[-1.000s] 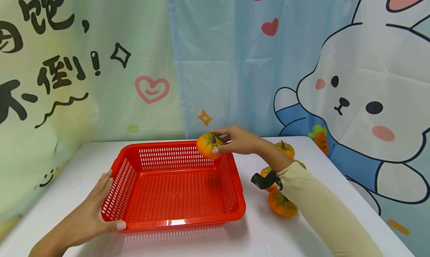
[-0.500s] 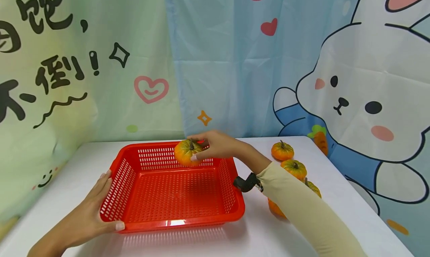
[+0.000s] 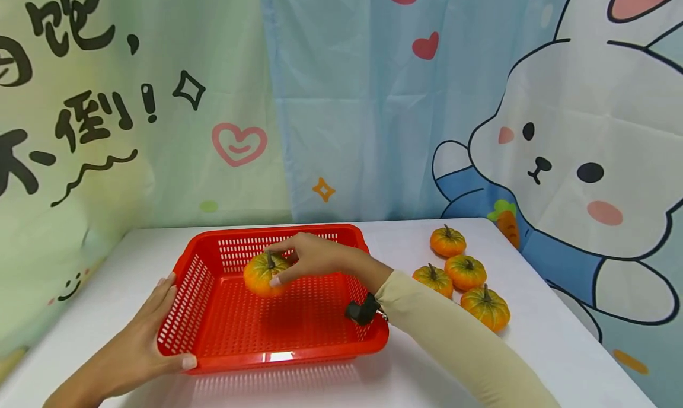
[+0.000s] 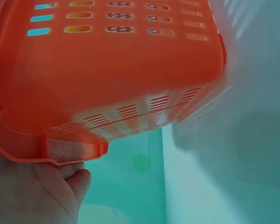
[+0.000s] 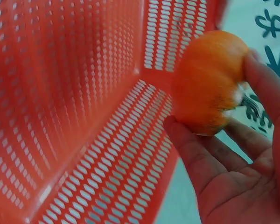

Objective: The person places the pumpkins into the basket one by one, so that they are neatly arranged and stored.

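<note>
A red plastic basket [image 3: 277, 357] with slotted walls stands on the white table. My left hand [image 3: 141, 331] holds it at the left end, thumb at the front corner and fingers along the outer side. In the left wrist view that hand [image 4: 32, 191] meets the basket's rim [image 4: 23, 158]. Inside the basket's outline, my right hand [image 3: 315, 255] grips a small orange-green pumpkin [image 3: 259, 276] by its side, with the stem up. The right wrist view shows the pumpkin [image 5: 207, 84] between thumb and fingers, above the basket's perforated floor.
To the right of the basket several small pumpkins [image 3: 484, 307] lie close together on the table [image 3: 416, 372]. A printed curtain [image 3: 331, 129] hangs behind the table's back edge. A black wrist camera [image 3: 363, 310] sits on the right forearm, over the basket's right end.
My right hand has carried the pumpkin leftward and lower, from the basket's back right corner to over its left half. The loose pumpkins now show uncovered. My left hand stays put.
</note>
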Tool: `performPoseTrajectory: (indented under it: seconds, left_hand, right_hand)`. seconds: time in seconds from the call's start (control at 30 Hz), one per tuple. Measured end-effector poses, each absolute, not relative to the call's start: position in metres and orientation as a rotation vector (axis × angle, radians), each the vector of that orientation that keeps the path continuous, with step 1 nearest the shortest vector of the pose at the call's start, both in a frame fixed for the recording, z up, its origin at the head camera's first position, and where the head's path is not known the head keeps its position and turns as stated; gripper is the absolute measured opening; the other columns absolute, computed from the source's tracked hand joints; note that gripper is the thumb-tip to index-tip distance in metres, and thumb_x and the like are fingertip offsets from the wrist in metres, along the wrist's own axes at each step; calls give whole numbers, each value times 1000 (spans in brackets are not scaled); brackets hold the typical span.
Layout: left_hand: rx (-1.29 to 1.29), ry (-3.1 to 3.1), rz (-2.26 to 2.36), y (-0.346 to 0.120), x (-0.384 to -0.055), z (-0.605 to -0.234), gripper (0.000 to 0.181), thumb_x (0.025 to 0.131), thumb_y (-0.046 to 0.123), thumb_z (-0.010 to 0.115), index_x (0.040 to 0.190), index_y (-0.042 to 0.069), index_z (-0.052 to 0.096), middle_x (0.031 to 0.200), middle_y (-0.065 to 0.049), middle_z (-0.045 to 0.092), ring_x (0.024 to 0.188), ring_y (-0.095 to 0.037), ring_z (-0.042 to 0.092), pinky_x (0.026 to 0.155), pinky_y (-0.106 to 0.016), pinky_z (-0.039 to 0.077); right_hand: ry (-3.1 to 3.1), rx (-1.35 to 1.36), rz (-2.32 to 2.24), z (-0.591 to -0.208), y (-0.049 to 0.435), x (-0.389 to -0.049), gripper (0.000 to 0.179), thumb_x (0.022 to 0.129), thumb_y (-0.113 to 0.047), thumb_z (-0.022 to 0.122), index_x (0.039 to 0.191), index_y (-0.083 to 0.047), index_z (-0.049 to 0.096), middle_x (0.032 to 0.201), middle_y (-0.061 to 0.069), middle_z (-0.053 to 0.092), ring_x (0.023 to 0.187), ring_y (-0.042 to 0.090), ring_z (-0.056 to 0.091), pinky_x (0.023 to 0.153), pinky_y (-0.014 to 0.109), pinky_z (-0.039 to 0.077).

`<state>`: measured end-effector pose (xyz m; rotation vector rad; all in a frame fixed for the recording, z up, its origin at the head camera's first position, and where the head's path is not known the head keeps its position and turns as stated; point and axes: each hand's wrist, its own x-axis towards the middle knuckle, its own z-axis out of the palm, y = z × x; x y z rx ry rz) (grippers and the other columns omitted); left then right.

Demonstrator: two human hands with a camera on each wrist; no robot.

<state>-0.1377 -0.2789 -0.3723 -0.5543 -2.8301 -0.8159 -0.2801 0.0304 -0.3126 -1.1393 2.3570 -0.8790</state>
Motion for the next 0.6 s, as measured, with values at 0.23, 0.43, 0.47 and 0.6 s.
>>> performPoseTrajectory:
  seconds: [0.23,0.43,0.47,0.6]
  left_hand:
    - [-551,-2823,-830,-278,-137,-376,121,68,41,84,153,-4,10,161,-17,4,147,-32,-1,103,-64,21]
    - [-557,-2821,-831,-280,-137,-375,120,68,39,83,154,-2,10,161,-15,3,147,-31,-2,107,-59,16]
    - [-557,-2825,-830,-280,-137,-375,120,69,39,83,154,-2,10,161,-15,4,147,-31,-2,106,-61,18]
    - [-543,-2846,-819,-280,-138,-374,118,69,39,83,154,-2,11,161,-15,4,147,-30,-2,99,-70,24]
  right_hand:
    - [2347,-1188,-846,-326,5,-277,64,83,-30,79,140,-15,55,124,-8,60,100,5,56,85,18,45]
    - [2334,-1270,-757,-328,-19,-270,64,83,-32,78,140,-15,55,127,-9,59,103,3,52,85,15,43]
    - [2322,-1279,-751,-328,-23,-268,63,83,-31,78,140,-15,55,128,-9,59,103,2,52,86,15,43]
    - [2258,-1308,-729,-330,-37,-263,63,84,-27,78,140,-12,54,131,-8,58,106,0,51,88,13,40]
